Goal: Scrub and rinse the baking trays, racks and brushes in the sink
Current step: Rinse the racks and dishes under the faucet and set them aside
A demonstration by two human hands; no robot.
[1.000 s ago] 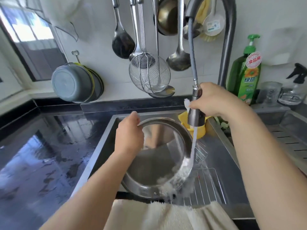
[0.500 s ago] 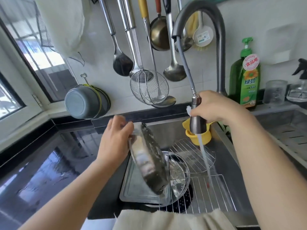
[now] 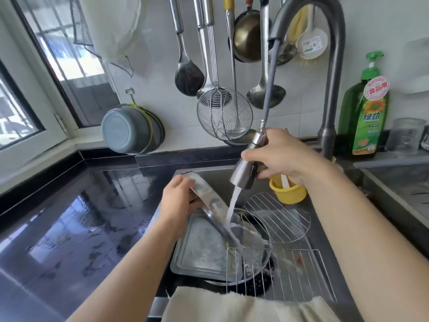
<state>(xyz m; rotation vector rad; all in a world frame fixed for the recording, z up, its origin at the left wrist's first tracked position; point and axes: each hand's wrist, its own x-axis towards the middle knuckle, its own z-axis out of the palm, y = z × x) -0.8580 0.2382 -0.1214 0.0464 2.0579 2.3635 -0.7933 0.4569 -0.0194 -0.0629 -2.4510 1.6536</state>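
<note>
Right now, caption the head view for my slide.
Left hand tilts a round metal pan under the pull-out sprayer held by the right hand.

Shiny metal pan (image 3: pixel 210 201), wire racks (image 3: pixel 277 217), glossy black counter (image 3: pixel 69 219), matt cloth (image 3: pixel 243 305)

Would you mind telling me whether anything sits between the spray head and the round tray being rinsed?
Nothing visible: water from the spray head in the right hand lands directly on the round tray held tilted by the left hand.
</note>
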